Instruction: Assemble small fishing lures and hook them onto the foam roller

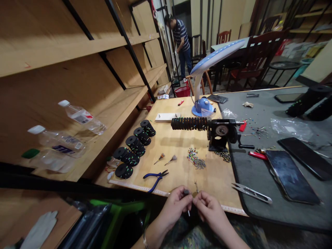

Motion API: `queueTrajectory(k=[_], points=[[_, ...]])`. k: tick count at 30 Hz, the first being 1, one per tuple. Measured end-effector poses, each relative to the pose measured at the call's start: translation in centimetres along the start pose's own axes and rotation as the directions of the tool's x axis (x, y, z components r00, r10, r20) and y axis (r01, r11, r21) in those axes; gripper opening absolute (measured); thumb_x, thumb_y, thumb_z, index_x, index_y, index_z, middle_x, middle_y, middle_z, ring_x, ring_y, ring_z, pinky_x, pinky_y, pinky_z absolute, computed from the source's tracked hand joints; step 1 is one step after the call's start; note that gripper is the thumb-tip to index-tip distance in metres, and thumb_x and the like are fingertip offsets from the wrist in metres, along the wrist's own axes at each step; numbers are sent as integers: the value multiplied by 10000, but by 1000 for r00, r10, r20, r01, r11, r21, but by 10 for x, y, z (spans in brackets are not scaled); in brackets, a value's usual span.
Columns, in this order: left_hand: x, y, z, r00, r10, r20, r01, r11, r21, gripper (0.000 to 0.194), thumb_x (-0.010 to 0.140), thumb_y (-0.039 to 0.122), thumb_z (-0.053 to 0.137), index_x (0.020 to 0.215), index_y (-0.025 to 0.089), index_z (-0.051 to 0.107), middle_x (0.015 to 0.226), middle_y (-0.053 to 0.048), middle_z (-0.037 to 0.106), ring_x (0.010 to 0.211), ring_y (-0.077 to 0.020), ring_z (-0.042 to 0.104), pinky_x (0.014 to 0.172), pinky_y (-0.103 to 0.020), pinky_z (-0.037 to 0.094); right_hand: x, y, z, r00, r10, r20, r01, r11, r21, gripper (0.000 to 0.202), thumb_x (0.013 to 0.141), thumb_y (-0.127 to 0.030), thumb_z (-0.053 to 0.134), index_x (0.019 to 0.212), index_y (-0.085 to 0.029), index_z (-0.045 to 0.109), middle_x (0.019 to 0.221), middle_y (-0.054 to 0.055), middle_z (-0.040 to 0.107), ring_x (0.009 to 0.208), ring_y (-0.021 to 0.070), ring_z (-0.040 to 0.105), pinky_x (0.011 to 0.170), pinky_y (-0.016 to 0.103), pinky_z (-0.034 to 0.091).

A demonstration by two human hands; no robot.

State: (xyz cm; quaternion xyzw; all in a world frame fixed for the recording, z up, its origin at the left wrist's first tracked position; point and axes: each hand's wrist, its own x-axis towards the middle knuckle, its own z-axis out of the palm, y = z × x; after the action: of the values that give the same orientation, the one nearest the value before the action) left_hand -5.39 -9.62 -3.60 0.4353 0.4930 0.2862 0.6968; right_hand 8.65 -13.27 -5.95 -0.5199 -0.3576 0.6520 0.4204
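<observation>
Both hands meet just past the table's front edge. My left hand (176,202) is closed around a small slim tool (188,212) with a dark top and a white tip below; its exact kind does not show. Beside it, my right hand (209,208) pinches at the left fingertips, and whatever lies between its fingers is too small to make out. Just beyond the fingers lies a small thin metal piece (196,186). Farther up the table are a pile of coloured beads (192,155), small grey metal pieces (200,164) and two little brush-like tools (160,158).
Blue-handled pliers (153,180) lie left of my hands, silver thread snips (252,193) to the right. Black foam spools (133,141) line the left edge. A hand-cranked winder (220,133), a blue lamp (203,105) and phones (292,176) stand or lie beyond. A person (181,38) stands at the back.
</observation>
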Motion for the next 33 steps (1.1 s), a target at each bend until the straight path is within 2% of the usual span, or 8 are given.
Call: queueTrajectory(k=[5,12,16,23,33], points=[[-2,2,1,1000,26,10,-27,997,76,361,719,473,718,698,181,507,504,61,494,462,-80,406,474,-206,272,2,2,-1,1000,-10,-8,10,999,31,516,681,-707,619,684,-205,498,389,-111,410,330,53,280,385,192,179],[-1,-3,0,996,81,35,-85,984,156,373,738,498,690,705,184,493,552,58,474,506,-102,458,522,-226,339,3,4,0,999,-19,-38,21,999,29,510,689,-700,615,756,-203,519,347,-118,405,311,59,277,363,179,172],[-2,-2,3,997,66,28,-69,989,134,373,731,491,699,705,184,488,545,56,479,506,-100,454,513,-223,331,3,5,0,998,-22,-61,26,998,53,517,680,-709,619,736,-207,507,334,-120,397,308,57,269,358,179,176],[-2,-6,8,998,55,-28,-55,998,-7,373,753,506,670,739,187,478,541,47,529,461,-81,420,472,-210,292,2,5,-1,995,-14,-102,24,995,92,530,669,-719,625,743,-207,509,326,-121,401,303,54,263,356,180,187],[-5,-8,10,990,135,49,-138,988,65,417,781,573,618,752,188,462,571,57,492,506,-86,442,492,-212,311,8,13,1,992,30,-123,-15,992,122,486,661,-670,648,742,-214,502,294,-117,415,269,53,254,326,174,188]])
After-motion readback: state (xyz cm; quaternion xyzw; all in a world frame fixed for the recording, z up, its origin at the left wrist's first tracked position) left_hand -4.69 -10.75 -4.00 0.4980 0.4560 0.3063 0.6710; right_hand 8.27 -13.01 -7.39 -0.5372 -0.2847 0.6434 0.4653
